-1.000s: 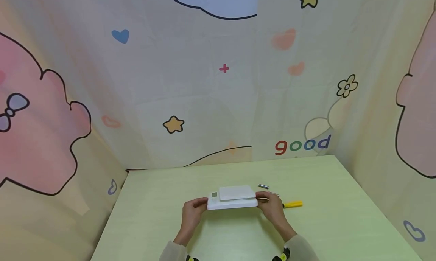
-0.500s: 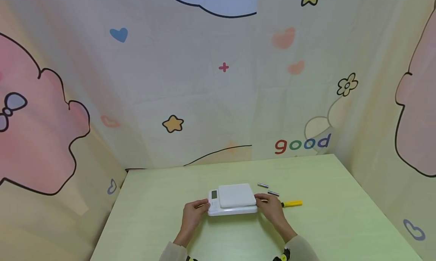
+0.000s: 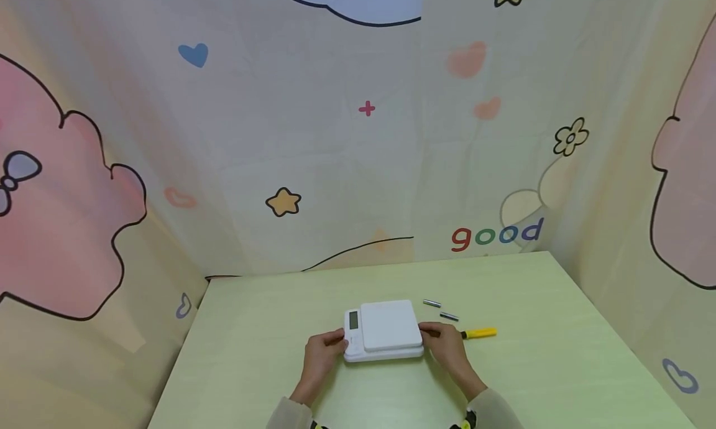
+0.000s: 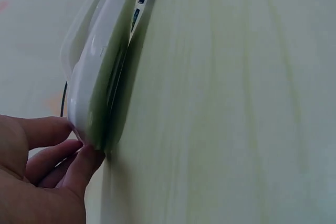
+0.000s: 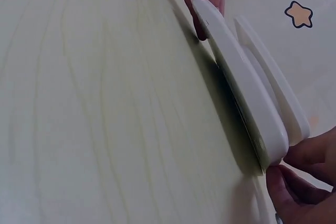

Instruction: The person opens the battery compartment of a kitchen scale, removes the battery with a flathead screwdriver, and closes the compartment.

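Note:
A white kitchen scale [image 3: 390, 327] with a small grey display [image 3: 353, 320] is at the middle of the table in the head view. My left hand [image 3: 323, 355] pinches its left edge, the thumb on the near side in the left wrist view. At the opposite edge, my right hand [image 3: 447, 349] holds the scale between thumb and fingers. In the right wrist view, a shadowed gap shows under the scale body [image 5: 247, 87], so it is low over the table and tilted or slightly raised. Its underside is mostly hidden.
Two small silver cylinders, a far one [image 3: 432, 303] and a nearer one [image 3: 449, 316], look like batteries and lie right of the scale. A yellow-handled tool [image 3: 480, 333] lies beside my right hand, its dark end partly hidden. Behind the table [image 3: 268, 304] hangs a printed cloth [image 3: 324, 137].
The scale has tipped so its top faces me more, and its near edge has come down toward the table. Both hands kept their hold and moved slightly down with it.

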A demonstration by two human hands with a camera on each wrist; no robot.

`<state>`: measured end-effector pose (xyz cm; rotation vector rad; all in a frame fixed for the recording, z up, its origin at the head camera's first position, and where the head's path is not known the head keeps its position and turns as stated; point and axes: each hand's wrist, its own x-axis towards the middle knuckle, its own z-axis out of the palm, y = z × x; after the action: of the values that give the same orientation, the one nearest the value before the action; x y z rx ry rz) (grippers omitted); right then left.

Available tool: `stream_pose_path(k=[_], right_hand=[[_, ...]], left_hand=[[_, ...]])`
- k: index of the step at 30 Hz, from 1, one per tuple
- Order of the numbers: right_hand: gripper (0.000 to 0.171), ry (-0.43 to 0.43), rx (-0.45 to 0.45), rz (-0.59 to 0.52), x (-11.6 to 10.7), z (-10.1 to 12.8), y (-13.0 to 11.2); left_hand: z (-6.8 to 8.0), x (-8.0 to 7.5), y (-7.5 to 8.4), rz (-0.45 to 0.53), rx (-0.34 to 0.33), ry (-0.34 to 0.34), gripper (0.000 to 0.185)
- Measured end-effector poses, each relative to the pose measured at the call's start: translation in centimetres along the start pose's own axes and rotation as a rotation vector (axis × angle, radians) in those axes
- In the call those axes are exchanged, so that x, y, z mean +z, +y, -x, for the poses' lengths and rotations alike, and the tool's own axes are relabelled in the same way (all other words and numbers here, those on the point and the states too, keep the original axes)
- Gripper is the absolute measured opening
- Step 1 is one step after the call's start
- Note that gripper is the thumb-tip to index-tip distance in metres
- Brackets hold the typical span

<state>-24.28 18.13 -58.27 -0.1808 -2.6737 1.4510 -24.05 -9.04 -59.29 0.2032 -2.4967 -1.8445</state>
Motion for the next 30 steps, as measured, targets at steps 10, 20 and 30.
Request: stream_pose_path(k=[10, 20, 30], right_hand=[[0.019, -0.005, -0.021, 0.022, 0.31, -0.06, 0.61], [0.019, -0.035, -0.034, 0.026, 0.42, -0.18, 0.72], [0.018, 0.005, -0.037, 0.057, -0.47, 0.38, -0.06]], left_hand=[[0.18, 0.11, -0.37, -0.041, 0.048, 0.014, 0.025], [0.42, 0.26, -0.20, -0.042, 0.069, 0.027, 0.028], [-0.19, -0.47, 0.38, -0.071, 0.133, 0.025, 0.028]])
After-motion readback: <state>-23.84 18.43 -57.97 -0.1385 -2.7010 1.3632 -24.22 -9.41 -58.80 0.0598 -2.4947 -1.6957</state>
